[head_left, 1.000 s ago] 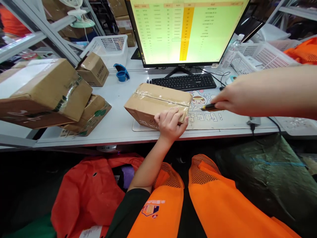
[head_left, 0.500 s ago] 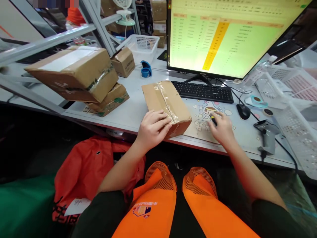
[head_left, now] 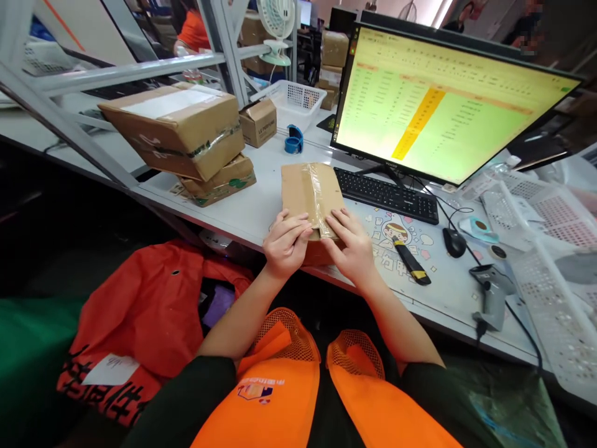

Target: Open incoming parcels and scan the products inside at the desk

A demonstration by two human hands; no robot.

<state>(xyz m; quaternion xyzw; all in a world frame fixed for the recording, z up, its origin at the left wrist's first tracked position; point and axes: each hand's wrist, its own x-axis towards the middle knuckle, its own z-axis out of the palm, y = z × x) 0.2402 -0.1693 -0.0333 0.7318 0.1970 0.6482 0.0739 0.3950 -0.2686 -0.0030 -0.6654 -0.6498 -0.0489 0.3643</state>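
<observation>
A taped cardboard box (head_left: 298,186) sits at the desk's front edge, clear tape running along its top seam. My left hand (head_left: 285,244) grips the near left edge of this box, fingers bent over the top. On the near right edge, my right hand (head_left: 349,242) has its fingers on top and its thumb at the front by the tape end. Between the hands, the seam's near end looks slightly raised. A black and yellow utility knife (head_left: 411,262) lies on the printed desk mat (head_left: 387,274), right of my right hand.
Two stacked boxes (head_left: 205,146), a small box (head_left: 259,123) and a blue round container (head_left: 293,142) stand left. Behind are a monitor (head_left: 448,106) and keyboard (head_left: 387,194). A mouse (head_left: 454,242), a barcode scanner (head_left: 494,295) and white baskets (head_left: 550,280) are at right.
My right hand has let go of the utility knife on the mat and moved left onto the box. The box has turned a little and now points straighter away from me.
</observation>
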